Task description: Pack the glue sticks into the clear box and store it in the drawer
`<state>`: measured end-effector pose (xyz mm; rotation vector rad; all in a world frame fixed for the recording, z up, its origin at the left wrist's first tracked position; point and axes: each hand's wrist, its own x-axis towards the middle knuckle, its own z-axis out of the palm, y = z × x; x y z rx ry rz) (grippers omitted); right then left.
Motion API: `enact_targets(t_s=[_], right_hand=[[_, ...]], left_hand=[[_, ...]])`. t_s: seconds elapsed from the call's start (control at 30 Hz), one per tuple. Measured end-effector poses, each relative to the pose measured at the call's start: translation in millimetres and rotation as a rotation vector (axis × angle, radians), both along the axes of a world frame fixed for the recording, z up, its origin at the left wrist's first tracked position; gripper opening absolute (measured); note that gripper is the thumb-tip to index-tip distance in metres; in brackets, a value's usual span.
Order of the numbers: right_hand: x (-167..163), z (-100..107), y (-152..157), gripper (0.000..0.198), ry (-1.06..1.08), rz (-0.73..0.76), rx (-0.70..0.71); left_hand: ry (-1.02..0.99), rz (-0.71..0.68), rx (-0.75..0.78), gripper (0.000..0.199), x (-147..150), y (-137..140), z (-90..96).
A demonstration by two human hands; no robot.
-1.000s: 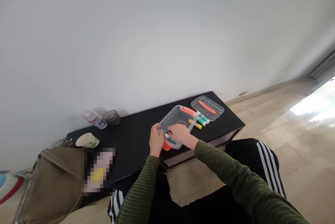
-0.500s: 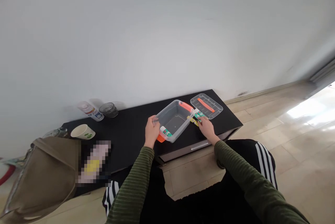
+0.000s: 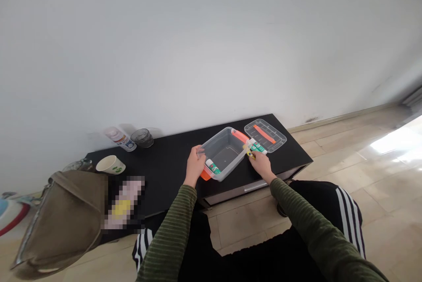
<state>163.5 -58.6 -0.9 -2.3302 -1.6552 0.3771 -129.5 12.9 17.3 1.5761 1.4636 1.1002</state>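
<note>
A clear plastic box (image 3: 231, 159) with orange latches rests, lidless, on the black cabinet. My left hand (image 3: 195, 165) is closed on its left rim. Inside, near that hand, lies a green-and-white tube (image 3: 212, 166) like a glue stick. My right hand (image 3: 261, 164) is at the box's right side, fingers pinched on a small yellow item (image 3: 249, 153) whose kind I cannot make out. Just beyond those fingers, green-and-white tubes (image 3: 258, 146) lie on the cabinet top. The clear lid (image 3: 278, 140), with its orange handle, lies flat behind them.
On the left of the black cabinet (image 3: 165, 167) stand a paper cup (image 3: 110, 165), a dark glass bowl (image 3: 142, 138) and a spray can (image 3: 120, 138). A brown bag (image 3: 70, 211) sits at the near left, beside a blurred pink-and-yellow item (image 3: 127, 200). A wall rises behind.
My right hand has taken hold of the yellow item that lay beside the box; a dark thing at its fingers no longer shows. My left hand stays on the rim. The view has shifted slightly.
</note>
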Motion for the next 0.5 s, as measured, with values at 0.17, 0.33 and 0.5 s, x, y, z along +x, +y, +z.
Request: enact_targets(t_s=[0.17,0.33,0.5], right_hand=[[4.4,20.8,-7.0,0.046,0.387,-0.28,0.421],[-22.7,69.4,-3.6,0.046,0.38,-0.053,0.589],[-77.1,96.5,17.8,0.033,0.115,0.364,0.196]], left_hand=[[0.002,0.001,0.011,0.042,1.7,-1.3,2.9],[-0.005,0.008,0.0,0.041,1.9,-1.1,2.3],[0.014,0.004,0.02,0.04,0.2,-0.1,0.6]])
